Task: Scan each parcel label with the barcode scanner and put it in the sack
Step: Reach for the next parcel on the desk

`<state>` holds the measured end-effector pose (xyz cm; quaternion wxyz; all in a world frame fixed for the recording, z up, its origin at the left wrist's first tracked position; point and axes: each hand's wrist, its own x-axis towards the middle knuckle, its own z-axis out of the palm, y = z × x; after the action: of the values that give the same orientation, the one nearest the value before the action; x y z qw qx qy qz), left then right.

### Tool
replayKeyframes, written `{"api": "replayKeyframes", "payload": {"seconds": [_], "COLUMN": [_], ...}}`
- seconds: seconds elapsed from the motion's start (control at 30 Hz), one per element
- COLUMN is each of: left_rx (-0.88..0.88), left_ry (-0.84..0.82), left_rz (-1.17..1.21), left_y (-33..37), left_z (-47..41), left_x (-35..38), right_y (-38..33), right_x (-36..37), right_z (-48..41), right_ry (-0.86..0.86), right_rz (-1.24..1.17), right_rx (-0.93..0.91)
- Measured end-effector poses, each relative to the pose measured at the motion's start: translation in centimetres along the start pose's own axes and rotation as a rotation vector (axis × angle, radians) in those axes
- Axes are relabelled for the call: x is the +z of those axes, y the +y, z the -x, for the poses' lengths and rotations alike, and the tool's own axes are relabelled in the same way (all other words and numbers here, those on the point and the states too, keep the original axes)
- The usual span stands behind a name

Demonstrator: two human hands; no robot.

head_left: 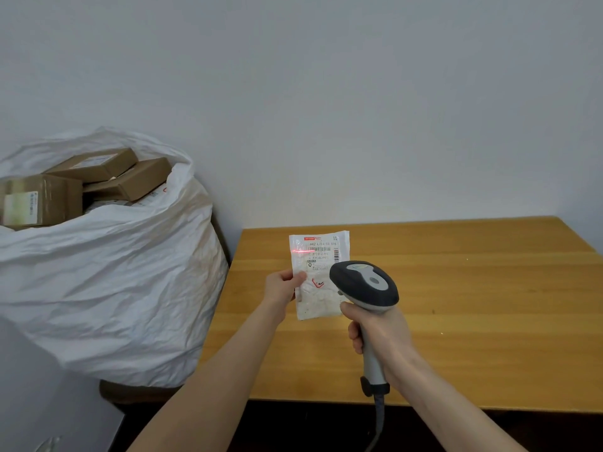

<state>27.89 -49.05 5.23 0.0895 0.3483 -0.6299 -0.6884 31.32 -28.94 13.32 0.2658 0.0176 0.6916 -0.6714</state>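
Note:
My left hand (283,286) pinches the left edge of a flat white parcel bag (318,288), holding it upright above the wooden table (473,321). Its printed label (323,251) faces me, and a red scan line crosses the label's left part. My right hand (375,334) grips the handle of a grey and black barcode scanner (365,283), whose head points at the parcel from the lower right. A large white sack (107,272) stands left of the table, open at the top.
Several brown cardboard boxes (98,181) and some white bags fill the sack's mouth. The scanner's cable (378,415) hangs down past the table's front edge. A plain grey wall stands behind.

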Motion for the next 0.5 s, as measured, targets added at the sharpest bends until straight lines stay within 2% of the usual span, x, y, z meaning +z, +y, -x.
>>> {"api": "replayKeyframes", "payload": {"seconds": [0.33,0.5], "left_rx": [-0.004,0.007], "left_ry": [0.014,0.037], "left_rz": [-0.013,-0.038], "left_y": [0.3,0.5], "left_z": [0.9,2.0], "left_x": [1.0,0.7], "right_y": [-0.4,-1.2], "right_x": [-1.4,-1.5], "right_z": [-0.5,-1.2], "right_ry": [-0.030,-0.120], "right_rz": [0.021,-0.061], "right_rx": [-0.030,-0.028]}}
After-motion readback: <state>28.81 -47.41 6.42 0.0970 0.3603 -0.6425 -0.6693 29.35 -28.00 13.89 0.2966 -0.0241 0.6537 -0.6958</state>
